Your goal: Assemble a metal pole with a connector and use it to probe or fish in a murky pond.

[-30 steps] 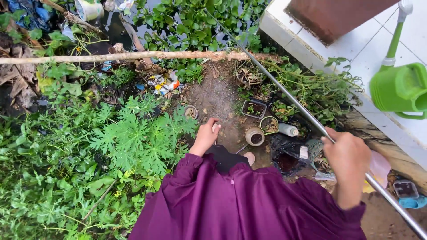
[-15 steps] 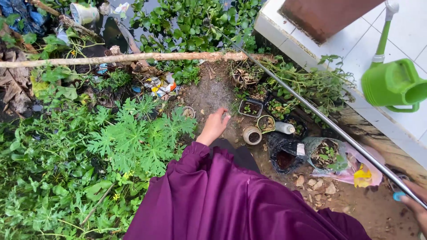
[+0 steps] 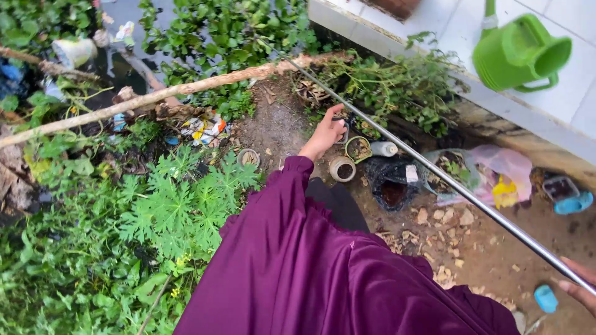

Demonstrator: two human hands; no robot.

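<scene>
My left hand (image 3: 325, 133) reaches out from a purple sleeve (image 3: 279, 205), and its bent fingers rest on a small dark seedling pot (image 3: 345, 131). I cannot tell whether the hand grips the pot. Just below it stand a green-rimmed pot (image 3: 358, 149), a round pale pot (image 3: 341, 168) and a lying white bottle (image 3: 383, 148). My right hand (image 3: 577, 283), at the lower right edge, is closed on a long metal pole (image 3: 434, 170). The pole slants up to the left above the pots.
A green watering can (image 3: 518, 53) sits on the white tiled ledge (image 3: 428, 18). A black bag (image 3: 391, 186), a pink plastic bag (image 3: 500, 174) and blue tubs (image 3: 574, 201) lie on the bare soil. A long branch (image 3: 155, 96), litter, water and dense leafy plants (image 3: 186, 192) fill the left.
My left hand has moved forward from the bare soil onto the small pots. My right hand slid down the pole to the lower right. The view has turned and shifted.
</scene>
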